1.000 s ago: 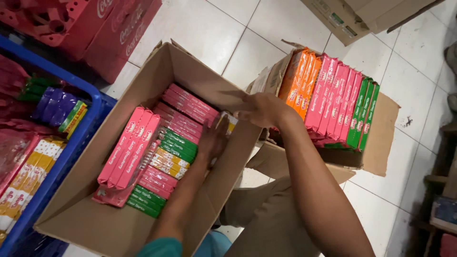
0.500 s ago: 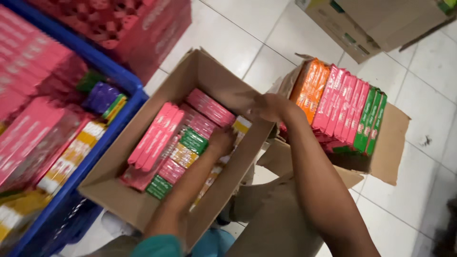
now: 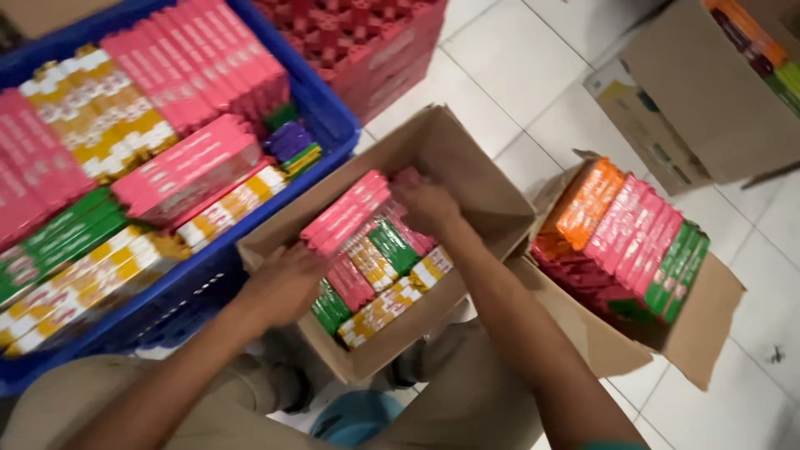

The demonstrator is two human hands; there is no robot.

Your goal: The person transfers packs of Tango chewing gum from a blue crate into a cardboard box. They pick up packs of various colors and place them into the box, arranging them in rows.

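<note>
An open cardboard box (image 3: pixel 493 198) stands on the floor in front of me, filled with flat snack packets. A pink stack (image 3: pixel 343 213) lies on top, with green packets (image 3: pixel 392 247) and yellow ones (image 3: pixel 385 305) beside and below it. My left hand (image 3: pixel 286 283) grips the box's near left wall, fingers curled over the rim. My right hand (image 3: pixel 427 205) reaches into the far end of the box and closes on pink packets (image 3: pixel 406 177) there.
A blue crate (image 3: pixel 327 108) full of pink, yellow, green and purple packets is at the left, with a red crate (image 3: pixel 375 37) behind it. At the right is a second box (image 3: pixel 708 317) of orange, pink and green packets. A third carton (image 3: pixel 683 92) stands top right on white tiles.
The view swung left toward the blue crate. My left hand came out of the box onto its left wall. My right hand moved from the box's right rim down onto the pink packets inside.
</note>
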